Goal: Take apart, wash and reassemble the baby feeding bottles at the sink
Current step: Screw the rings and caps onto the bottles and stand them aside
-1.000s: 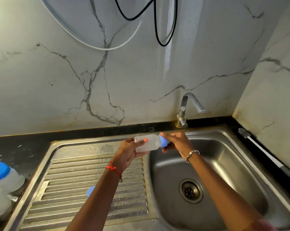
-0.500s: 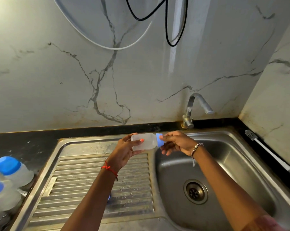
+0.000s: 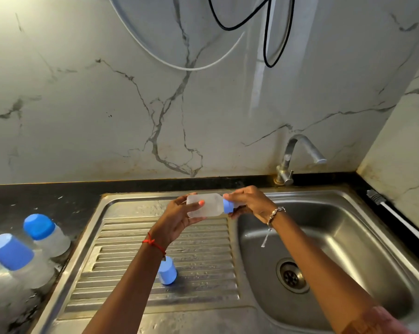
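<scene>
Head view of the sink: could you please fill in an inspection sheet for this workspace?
Surface: steel drainboard and sink basin, set in black countertop.
Job's things: feeding bottle held level, blue ring on; blue cap on drainboard; capped bottle and nearer capped bottle on countertop.
Clutter: white-handled brush right of basin.
Hands: left hand grips bottle body; right hand grips ring.
Cables: black cable and white cable on wall.
Surroundings: marble wall; tap, no stream seen.

**Hidden, cropped, blurred**

The right hand (image 3: 249, 201) covers the bottle's (image 3: 209, 205) end past its collar (image 3: 228, 206). The left arm (image 3: 131, 285) hides part of the cap (image 3: 168, 274) on the drainboard (image 3: 203, 261). The left-edge bottle (image 3: 13, 256) is blurred and cropped. The brush (image 3: 396, 219) handle and the cables (image 3: 265, 32) run out of frame.
</scene>
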